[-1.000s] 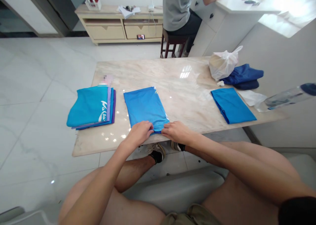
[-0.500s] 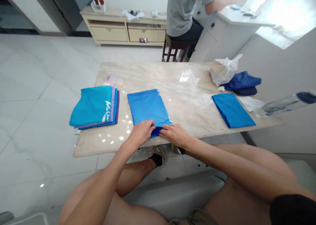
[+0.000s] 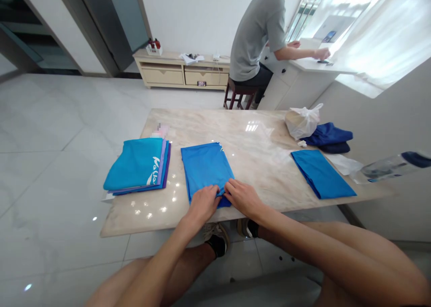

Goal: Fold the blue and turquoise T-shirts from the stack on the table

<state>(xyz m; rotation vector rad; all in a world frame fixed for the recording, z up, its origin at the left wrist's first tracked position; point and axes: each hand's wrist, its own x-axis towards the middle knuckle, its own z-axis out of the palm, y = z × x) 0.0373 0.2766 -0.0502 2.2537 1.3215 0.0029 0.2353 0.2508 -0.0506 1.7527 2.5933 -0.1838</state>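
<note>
A folded blue cloth (image 3: 207, 165) with a bit of white and yellow print at its right edge lies flat on the marble-patterned table. Both hands pinch its near edge: my left hand (image 3: 204, 203) with thumb and fingers closed on the fabric, my right hand (image 3: 243, 198) gripping close beside it at the right corner. Below the fingers a darker blue layer shows. To the left sits a stack of folded cloths (image 3: 136, 161), teal on top with white lettering, lilac, blue and purple beneath. Another folded blue cloth (image 3: 321, 174) rests at the right.
A white plastic bag (image 3: 303, 123), a dark blue cloth bundle (image 3: 330, 138), white paper (image 3: 345, 164) and a clear bottle (image 3: 387, 168) are at the table's right end. Beyond the table (image 3: 262, 163), a person (image 3: 259, 33) sits on a stool (image 3: 240, 94). A low cabinet (image 3: 168, 76) stands behind.
The view has tipped upward, so everything sits lower in the picture. Both hands have drawn closer together and moved the cloth's near edge slightly away from me. The seated person's arm has shifted.
</note>
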